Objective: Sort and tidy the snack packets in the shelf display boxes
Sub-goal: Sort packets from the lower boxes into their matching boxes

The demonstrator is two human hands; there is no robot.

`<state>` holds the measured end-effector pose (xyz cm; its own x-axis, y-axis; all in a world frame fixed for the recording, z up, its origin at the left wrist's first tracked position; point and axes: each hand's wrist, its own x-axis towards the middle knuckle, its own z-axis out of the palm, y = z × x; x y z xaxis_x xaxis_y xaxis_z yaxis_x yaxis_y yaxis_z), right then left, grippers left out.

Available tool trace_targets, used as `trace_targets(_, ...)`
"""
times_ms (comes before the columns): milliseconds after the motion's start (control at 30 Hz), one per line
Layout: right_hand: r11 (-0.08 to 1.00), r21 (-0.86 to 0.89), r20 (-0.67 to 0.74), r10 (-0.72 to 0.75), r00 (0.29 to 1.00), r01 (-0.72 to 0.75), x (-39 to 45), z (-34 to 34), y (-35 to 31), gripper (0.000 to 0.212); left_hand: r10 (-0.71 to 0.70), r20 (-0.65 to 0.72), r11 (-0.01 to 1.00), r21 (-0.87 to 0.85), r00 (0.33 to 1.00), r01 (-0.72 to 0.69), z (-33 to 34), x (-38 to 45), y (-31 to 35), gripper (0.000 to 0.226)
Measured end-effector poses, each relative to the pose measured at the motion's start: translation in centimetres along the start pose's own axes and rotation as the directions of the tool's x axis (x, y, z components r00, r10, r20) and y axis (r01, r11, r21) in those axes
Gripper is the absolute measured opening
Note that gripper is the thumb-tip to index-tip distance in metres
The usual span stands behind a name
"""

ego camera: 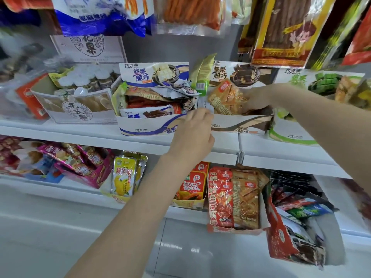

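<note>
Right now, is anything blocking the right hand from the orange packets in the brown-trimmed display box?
Nothing visible does. The right hand is already inside the brown-trimmed box, touching the orange packets. The left hand sits at the front edge between this box and the blue-trimmed box, left of the packets, not between them and the right hand.

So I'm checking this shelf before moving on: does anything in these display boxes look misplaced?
Yes. The blue-trimmed box holds a jumble of mixed red and orange packets, crumpled rather than stacked. Green packets stick up between it and the brown-trimmed box.
</note>
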<state>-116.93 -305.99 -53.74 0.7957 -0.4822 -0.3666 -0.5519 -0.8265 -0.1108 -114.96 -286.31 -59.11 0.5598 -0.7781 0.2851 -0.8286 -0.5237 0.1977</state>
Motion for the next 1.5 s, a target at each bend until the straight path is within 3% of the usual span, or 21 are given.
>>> trace_targets(100, 0.997, -0.071, -0.081, -0.014, 0.997, 0.009, 0.3, 0.5, -0.4, 0.054, -0.012, -0.014, 1.000, 0.001, 1.000, 0.012, 0.2, 0.3, 0.1, 0.045)
trace_targets(167, 0.998, 0.052, -0.254, -0.007, 0.967, 0.021, 0.0, 0.2, 0.0, 0.044, -0.013, -0.018, 1.000, 0.003, 1.000, 0.013, 0.3, 0.5, 0.2, 0.045)
trace_targets(267, 0.955, 0.264, -0.621, 0.059, 0.782, 0.138, -2.0, -0.7, 0.8, 0.030, 0.006, -0.013, 1.000, -0.010, 1.000, -0.006, 0.3, 0.5, 0.1, 0.045)
trace_targets(333, 0.927, 0.316, -0.729, 0.101, 0.677, 0.201, -4.1, -1.8, 1.5, 0.029, -0.007, 0.010, 1.000, -0.015, 1.000, 0.008, 0.4, 0.6, -0.1, 0.048)
trace_targets(400, 0.872, 0.423, -0.749, 0.184, 0.637, 0.245, -7.1, -2.5, 2.7, 0.027, -0.027, 0.044, 0.999, -0.017, 0.999, 0.027, 0.2, 0.3, 0.2, 0.055)
trace_targets(467, 0.720, 0.615, -0.689, 0.292, 0.664, 0.322, -11.0, -2.3, 3.7, 0.014, -0.024, 0.059, 0.998, -0.059, 0.998, 0.027, -0.5, -0.4, 1.4, 0.065)
trace_targets(567, 0.291, 0.890, -0.443, 0.369, 0.817, 0.351, -16.4, 1.5, 4.3, 0.007, 0.113, -0.052, 0.963, -0.240, 0.992, -0.122, -2.3, -2.8, 4.3, 0.075)
trace_targets(667, -0.086, 0.972, -0.184, 0.309, 0.933, 0.221, -18.9, 6.9, 4.3, 0.015, 0.271, -0.113, 0.896, -0.334, 0.956, -0.293, -3.2, -6.1, 7.1, 0.064)
trace_targets(733, -0.279, 0.952, -0.057, 0.233, 0.971, 0.123, -19.3, 9.0, 4.0, 0.010, 0.259, -0.055, 0.897, -0.357, 0.964, -0.262, -2.5, -8.0, 7.8, 0.051)
trace_targets(767, -0.316, 0.945, -0.026, 0.190, 0.982, 0.086, -19.5, 9.6, 3.8, 0.009, 0.230, -0.038, 0.899, -0.374, 0.973, -0.227, -2.1, -8.7, 7.8, 0.043)
trace_targets(900, -0.210, 0.975, -0.056, 0.080, 0.995, 0.071, -20.3, 11.1, 3.9, 0.004, 0.026, 0.012, 0.836, -0.548, 1.000, -0.015, -1.8, -10.0, 6.8, 0.017)
trace_targets(1000, -0.045, 0.993, -0.096, 0.199, 0.975, 0.107, -20.7, 11.1, 5.5, 0.006, -0.033, 0.148, 0.859, -0.502, 0.988, 0.104, -1.5, -10.0, 5.7, 0.006)
trace_targets(1067, 0.015, 0.993, -0.115, 0.291, 0.950, 0.115, -21.1, 10.9, 7.1, 0.012, -0.105, 0.233, 0.846, -0.490, 0.967, 0.209, -1.0, -9.9, 5.0, 0.014)
trace_targets(1167, 0.137, 0.986, -0.138, 0.345, 0.928, 0.096, -21.5, 10.9, 8.6, 0.015, -0.208, 0.336, 0.743, -0.556, 0.918, 0.372, -0.3, -9.6, 4.2, 0.011)
trace_targets(1233, 0.327, 0.942, -0.189, 0.335, 0.923, 0.074, -21.8, 11.2, 8.8, 0.012, -0.242, 0.404, 0.631, -0.625, 0.882, 0.460, -0.3, -9.4, 4.3, 0.006)
trace_targets(1333, 0.751, 0.652, -0.406, 0.234, 0.884, 0.101, -21.9, 11.4, 8.9, 0.023, -0.233, 0.399, 0.598, -0.661, 0.887, 0.454, -0.2, -9.0, 4.8, 0.013)
trace_targets(1400, 0.853, 0.491, -0.484, 0.096, 0.870, 0.178, -22.0, 11.1, 8.8, 0.040, -0.206, 0.339, 0.645, -0.659, 0.918, 0.388, -0.2, -9.0, 5.2, 0.014)
trace_targets(1500, 0.877, 0.378, -0.472, -0.094, 0.877, 0.297, -21.6, 10.8, 8.1, 0.011, -0.179, 0.304, 0.631, -0.694, 0.936, 0.346, -0.2, -9.0, 5.5, 0.008)
